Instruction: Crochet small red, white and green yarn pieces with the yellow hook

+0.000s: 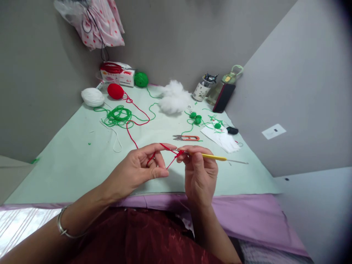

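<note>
My left hand (143, 167) has red yarn (151, 157) wound round its fingers, with the thumb pinching the tail and the index finger stretched toward the right hand. Between the hands a small red crocheted piece (180, 153) sits at the hook end. My right hand (200, 172) grips a crochet hook with a yellow handle (214, 157); its bare metal end points right. From the left hand the red strand runs back over the table to a red yarn ball (115, 91). The hook's working tip is mostly hidden by fingers and yarn.
Orange thread snips (189, 138) lie just beyond my hands. Behind are a green yarn tangle (118, 116), white stuffing (174, 97), a white yarn ball (92, 97) and a green ball (141, 79). Small green pieces (197, 119), white paper (220, 137) and a phone (224, 98) are at right.
</note>
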A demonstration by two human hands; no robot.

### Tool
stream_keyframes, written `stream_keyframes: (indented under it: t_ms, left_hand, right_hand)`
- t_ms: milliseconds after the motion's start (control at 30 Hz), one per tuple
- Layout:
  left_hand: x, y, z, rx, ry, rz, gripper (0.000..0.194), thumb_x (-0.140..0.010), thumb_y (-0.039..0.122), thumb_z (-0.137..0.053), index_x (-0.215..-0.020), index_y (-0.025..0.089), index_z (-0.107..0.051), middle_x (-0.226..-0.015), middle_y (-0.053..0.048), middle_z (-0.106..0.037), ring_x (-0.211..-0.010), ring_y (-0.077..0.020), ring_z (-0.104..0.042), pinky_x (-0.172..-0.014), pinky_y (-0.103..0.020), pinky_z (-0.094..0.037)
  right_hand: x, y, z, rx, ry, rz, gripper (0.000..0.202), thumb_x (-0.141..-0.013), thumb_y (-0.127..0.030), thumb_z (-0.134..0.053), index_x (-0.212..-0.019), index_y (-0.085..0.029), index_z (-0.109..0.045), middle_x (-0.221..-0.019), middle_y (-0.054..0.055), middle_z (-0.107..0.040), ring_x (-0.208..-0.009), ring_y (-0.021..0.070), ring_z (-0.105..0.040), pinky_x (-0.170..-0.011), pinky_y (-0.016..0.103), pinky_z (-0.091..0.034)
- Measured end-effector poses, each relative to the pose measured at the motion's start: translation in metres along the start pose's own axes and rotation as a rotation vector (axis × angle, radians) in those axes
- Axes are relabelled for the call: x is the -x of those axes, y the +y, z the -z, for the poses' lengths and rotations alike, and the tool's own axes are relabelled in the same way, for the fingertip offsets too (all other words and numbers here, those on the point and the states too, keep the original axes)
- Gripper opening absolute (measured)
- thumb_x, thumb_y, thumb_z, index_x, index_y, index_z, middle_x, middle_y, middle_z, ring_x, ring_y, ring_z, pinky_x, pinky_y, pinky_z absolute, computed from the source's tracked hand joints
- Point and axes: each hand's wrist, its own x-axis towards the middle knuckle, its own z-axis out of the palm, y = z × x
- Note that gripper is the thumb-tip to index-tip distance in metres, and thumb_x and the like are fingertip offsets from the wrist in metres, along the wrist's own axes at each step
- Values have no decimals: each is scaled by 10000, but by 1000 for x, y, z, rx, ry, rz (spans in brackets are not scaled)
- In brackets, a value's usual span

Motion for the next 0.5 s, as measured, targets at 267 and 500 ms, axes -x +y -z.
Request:
stream_keyframes:
  t_ms: [267,500]
  left_hand:
    - [-4,-5,-4,-7,141,-54,413,-989,542,-597,-1265,278,-756,-608,57,-513,-541,-88,-373,-550,-241,-318]
    - [-7,-7,-14,83,181,-38,285,-884,346,-800,-1168,328,-794,-790,50,-617,-525,-30,-373,-511,-205,-282]
  right_hand:
    - [2,1,2,180,-89,176,167,-996,-225,-630,-987,-283,-785,-948,21,-794,-811,161,-695,-703,322,-567]
    - [4,2,0,288,-128,292,186,-1001,-199,-611,-1015,-271,-782,-958,31,-793,-874,191,-723,-769,373,-597]
